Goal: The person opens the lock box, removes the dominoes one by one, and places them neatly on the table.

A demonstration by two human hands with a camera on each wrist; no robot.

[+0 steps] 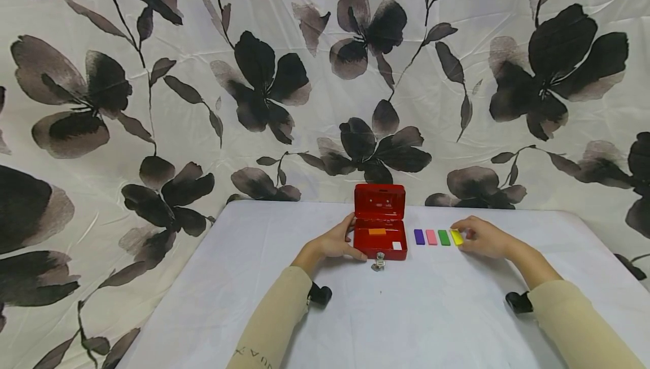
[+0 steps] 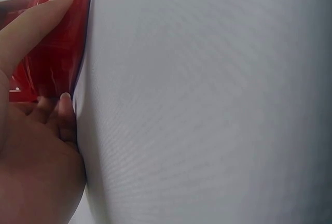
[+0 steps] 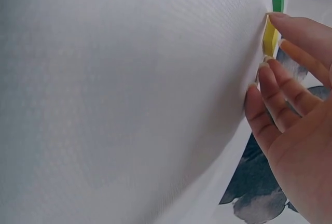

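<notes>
A red cash box [image 1: 359, 239] stands on the table with its lid raised. Inside lie an orange block [image 1: 377, 232] and a small white piece [image 1: 397, 245]. My left hand [image 1: 332, 242] holds the box at its left side, thumb along the front and fingers round the side; the left wrist view shows that thumb on the red wall [image 2: 54, 53]. To the right of the box, my right hand [image 1: 484, 237] pinches a slightly slanted yellow block [image 1: 456, 237] between thumb and index finger. The other fingers of that hand rest low beside the block in the right wrist view.
Between box and yellow block, a purple block [image 1: 419, 237], a pink block [image 1: 431, 237] and a green block [image 1: 444, 237] form a row. Keys [image 1: 378, 263] hang at the box's front lock. A white cloth covers the table [image 1: 396, 324]; a flower-patterned curtain [image 1: 315, 92] hangs behind.
</notes>
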